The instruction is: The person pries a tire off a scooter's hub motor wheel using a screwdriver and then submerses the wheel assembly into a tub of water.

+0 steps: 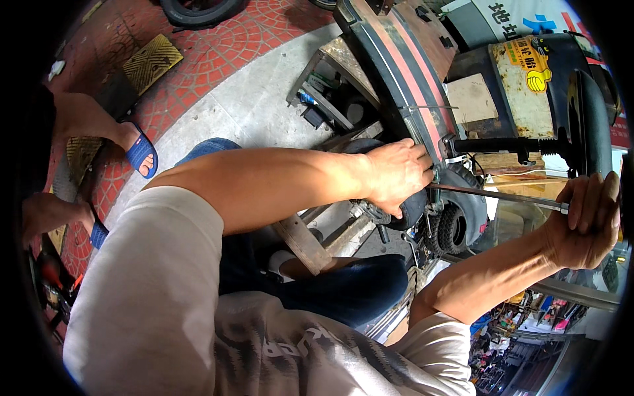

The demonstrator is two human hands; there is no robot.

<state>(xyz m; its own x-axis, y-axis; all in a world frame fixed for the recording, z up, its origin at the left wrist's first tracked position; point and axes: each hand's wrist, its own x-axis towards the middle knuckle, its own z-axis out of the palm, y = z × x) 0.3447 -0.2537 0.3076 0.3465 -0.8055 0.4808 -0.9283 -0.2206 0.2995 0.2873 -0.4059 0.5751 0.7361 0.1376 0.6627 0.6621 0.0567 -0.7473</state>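
Note:
My left hand (399, 173) is closed over a small black wheel (414, 206), its fingers beside the end of a long black panel with red stripes (422, 86). In my right hand (588, 221) is a long thin metal rod (495, 193), gripped near its thicker end. The rod slants leftward, and its far tip comes close to my left fingers; whether it touches the wheel is hidden. Just beyond the rod lies a black shaft with a coil spring (512, 145). A knobby black tyre (452, 228) stands below the rod.
A worn wooden frame (304, 244) is by my knees. A metal stand (340, 66) with items inside sits behind the panel. At left, a person's foot in a blue slipper (140, 153) rests near a yellow ramp (152, 64). A loose tyre (201, 12) lies at the far edge.

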